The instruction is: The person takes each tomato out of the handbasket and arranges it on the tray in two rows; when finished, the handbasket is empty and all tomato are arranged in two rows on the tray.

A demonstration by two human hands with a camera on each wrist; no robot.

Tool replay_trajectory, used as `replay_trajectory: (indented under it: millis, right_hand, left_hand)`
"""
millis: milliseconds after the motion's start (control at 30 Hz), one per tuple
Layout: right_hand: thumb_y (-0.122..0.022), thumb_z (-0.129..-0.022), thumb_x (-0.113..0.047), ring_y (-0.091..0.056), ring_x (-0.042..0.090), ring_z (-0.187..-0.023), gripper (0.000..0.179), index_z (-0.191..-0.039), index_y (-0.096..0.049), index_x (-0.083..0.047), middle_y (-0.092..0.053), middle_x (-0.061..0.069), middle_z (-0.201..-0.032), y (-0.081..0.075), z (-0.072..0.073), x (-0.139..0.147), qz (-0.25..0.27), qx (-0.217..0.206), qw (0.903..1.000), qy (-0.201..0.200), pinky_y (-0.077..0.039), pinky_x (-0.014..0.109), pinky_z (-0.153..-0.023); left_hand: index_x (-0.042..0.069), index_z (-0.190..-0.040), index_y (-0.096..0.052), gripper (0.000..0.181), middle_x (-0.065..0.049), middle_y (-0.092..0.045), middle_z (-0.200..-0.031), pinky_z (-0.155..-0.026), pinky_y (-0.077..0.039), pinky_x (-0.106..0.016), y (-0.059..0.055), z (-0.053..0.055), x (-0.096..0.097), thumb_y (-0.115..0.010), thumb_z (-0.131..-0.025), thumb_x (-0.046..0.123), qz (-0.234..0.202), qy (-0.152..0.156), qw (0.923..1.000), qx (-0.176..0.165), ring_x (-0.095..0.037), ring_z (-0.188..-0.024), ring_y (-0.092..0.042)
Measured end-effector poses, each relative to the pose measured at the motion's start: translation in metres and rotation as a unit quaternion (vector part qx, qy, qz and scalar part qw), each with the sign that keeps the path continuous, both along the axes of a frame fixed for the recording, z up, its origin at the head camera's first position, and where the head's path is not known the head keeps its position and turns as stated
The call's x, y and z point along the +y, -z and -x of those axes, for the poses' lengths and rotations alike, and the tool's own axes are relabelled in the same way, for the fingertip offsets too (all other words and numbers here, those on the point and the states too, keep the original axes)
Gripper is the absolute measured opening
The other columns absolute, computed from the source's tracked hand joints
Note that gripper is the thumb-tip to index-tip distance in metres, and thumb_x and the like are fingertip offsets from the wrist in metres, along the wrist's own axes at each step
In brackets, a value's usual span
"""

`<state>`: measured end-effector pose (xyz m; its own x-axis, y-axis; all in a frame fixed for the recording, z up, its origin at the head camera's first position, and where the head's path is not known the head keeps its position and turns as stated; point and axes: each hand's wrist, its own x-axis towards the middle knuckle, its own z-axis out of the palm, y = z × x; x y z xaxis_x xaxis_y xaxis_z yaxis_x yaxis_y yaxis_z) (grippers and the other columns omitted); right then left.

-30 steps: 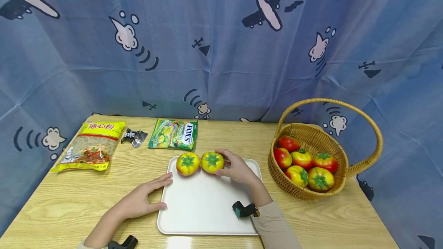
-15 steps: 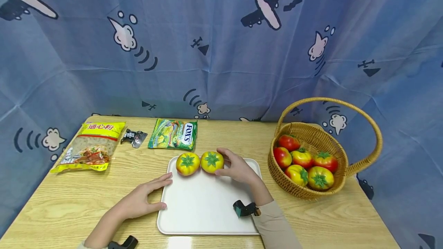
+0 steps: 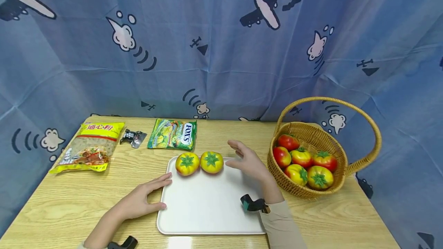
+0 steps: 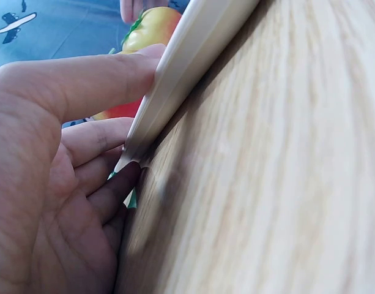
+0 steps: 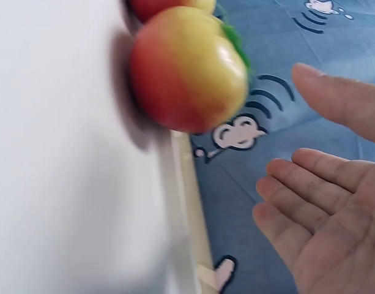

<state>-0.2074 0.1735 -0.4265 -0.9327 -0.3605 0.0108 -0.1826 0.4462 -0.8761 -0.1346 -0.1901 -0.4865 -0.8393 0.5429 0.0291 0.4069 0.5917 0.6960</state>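
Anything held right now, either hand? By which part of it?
No hold visible. The left hand only touches the white tray, at its left rim; the right hand is empty, apart from the nearest fruit.

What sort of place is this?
Likely an indoor tabletop recording setup; the wider room is out of view. A blue airplane-print fabric backdrop hangs behind a light wood-grain table bearing a white rectangular tray, and small black wrist-worn devices are visible.
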Motion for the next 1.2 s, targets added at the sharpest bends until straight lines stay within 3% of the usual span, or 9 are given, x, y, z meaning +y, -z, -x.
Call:
replay_trajectory:
  millis: [300, 600, 733, 833, 900, 1067, 1200]
  right_hand:
    - [-0.072, -0.084, -0.020, -0.035, 0.030, -0.138, 0.070, -0.143, -0.038, -0.004, -0.040, 0.014, -0.148, -0.030, -0.010, 0.027, 0.006, 0.020, 0.9995, 0.025, -0.026, 0.047, -0.117]
    - [-0.070, -0.086, -0.016, -0.031, 0.032, -0.140, 0.069, -0.143, -0.035, -0.001, -0.035, 0.018, -0.149, -0.047, -0.015, 0.061, 0.034, 0.056, 0.9971, 0.039, -0.024, 0.045, -0.116]
    - [-0.067, -0.088, -0.010, -0.030, 0.034, -0.140, 0.065, -0.143, -0.034, 0.001, -0.035, 0.019, -0.149, -0.054, -0.019, 0.079, 0.047, 0.060, 0.9957, 0.053, -0.028, 0.025, -0.115]
    - [-0.066, -0.089, -0.011, -0.031, 0.035, -0.139, 0.064, -0.143, -0.033, 0.002, -0.035, 0.021, -0.148, -0.061, -0.022, 0.093, 0.035, 0.063, 0.9955, 0.062, -0.031, 0.008, -0.107]
    - [-0.065, -0.090, -0.014, -0.032, 0.036, -0.138, 0.065, -0.143, -0.033, 0.002, -0.035, 0.021, -0.148, -0.067, -0.023, 0.102, 0.014, 0.063, 0.9955, 0.069, -0.033, 0.013, -0.108]
    - [-0.063, -0.092, -0.024, -0.033, 0.040, -0.137, 0.068, -0.145, -0.030, 0.002, -0.035, 0.022, -0.148, -0.088, -0.024, 0.126, -0.067, 0.046, 0.9937, 0.078, -0.030, 0.047, -0.111]
    - [-0.061, -0.093, -0.029, -0.033, 0.042, -0.136, 0.067, -0.144, -0.031, 0.002, -0.035, 0.023, -0.147, -0.098, -0.018, 0.145, -0.111, 0.033, 0.9912, 0.065, -0.030, 0.054, -0.109]
  left_hand:
    - [0.015, -0.140, -0.048, 0.067, 0.003, -0.034, -0.153, -0.108, -0.032, -0.054, -0.002, 0.000, 0.000, -0.066, -0.084, 0.048, -0.001, -0.002, 1.0000, 0.000, -0.031, -0.139, -0.033]
    - [0.015, -0.139, -0.049, 0.067, 0.002, -0.035, -0.153, -0.108, -0.032, -0.053, 0.000, 0.000, -0.001, -0.067, -0.083, 0.048, 0.000, -0.004, 0.9999, 0.011, -0.032, -0.138, -0.034]
    - [0.016, -0.140, -0.049, 0.068, 0.004, -0.035, -0.153, -0.109, -0.033, -0.052, 0.003, -0.001, 0.000, -0.067, -0.083, 0.049, 0.001, -0.004, 1.0000, 0.006, -0.028, -0.139, -0.034]
    - [0.017, -0.139, -0.049, 0.069, 0.007, -0.034, -0.153, -0.110, -0.033, -0.050, 0.005, -0.001, 0.001, -0.067, -0.082, 0.051, 0.001, -0.007, 1.0000, -0.003, -0.026, -0.139, -0.034]
    - [0.017, -0.139, -0.049, 0.070, 0.007, -0.034, -0.153, -0.110, -0.033, -0.050, 0.005, -0.002, 0.001, -0.067, -0.081, 0.051, 0.001, -0.008, 1.0000, -0.005, -0.025, -0.139, -0.033]
    - [0.017, -0.139, -0.049, 0.070, 0.008, -0.034, -0.153, -0.110, -0.033, -0.051, 0.004, -0.002, 0.001, -0.067, -0.081, 0.052, 0.002, -0.009, 0.9999, -0.008, -0.025, -0.140, -0.033]
    - [0.017, -0.140, -0.049, 0.070, 0.007, -0.034, -0.153, -0.110, -0.032, -0.052, 0.003, -0.001, 0.000, -0.067, -0.081, 0.051, 0.002, -0.011, 0.9999, -0.009, -0.025, -0.140, -0.033]
